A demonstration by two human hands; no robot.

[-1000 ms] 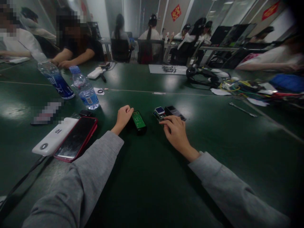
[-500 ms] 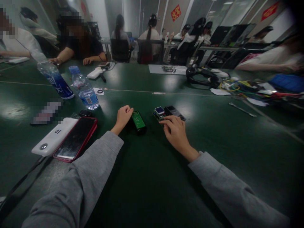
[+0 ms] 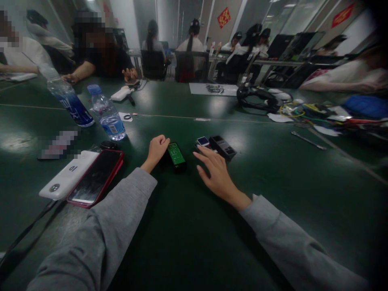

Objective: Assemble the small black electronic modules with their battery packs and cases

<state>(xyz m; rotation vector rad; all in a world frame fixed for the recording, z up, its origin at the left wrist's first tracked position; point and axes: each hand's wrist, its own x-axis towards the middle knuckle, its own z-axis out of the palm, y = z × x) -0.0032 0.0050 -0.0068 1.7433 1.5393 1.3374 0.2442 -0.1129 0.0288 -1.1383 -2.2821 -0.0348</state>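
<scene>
My left hand (image 3: 157,150) is curled closed at the upper left edge of a small black case with a green circuit board (image 3: 176,154) in it. The thumb and fingertips are by the case's edge; whether they grip anything is hidden. My right hand (image 3: 216,173) is open with fingers apart, just in front of a small board with a square screen (image 3: 203,141), and partly covers it. Beside that board, to the right, lies a black housing (image 3: 223,147) with cut-outs in its face.
At left lie a red-cased phone (image 3: 95,178), a white power bank (image 3: 69,174) with a cable, and another phone (image 3: 60,143). Two water bottles (image 3: 110,117) stand behind them. A wrench (image 3: 308,140) and tangled wires (image 3: 321,115) are at right. Other people sit around.
My right hand has spread its fingers and shifted slightly left, off the screen board's near edge, leaving more of the black housing showing. My left hand stays put. A person opposite has raised a hand.
</scene>
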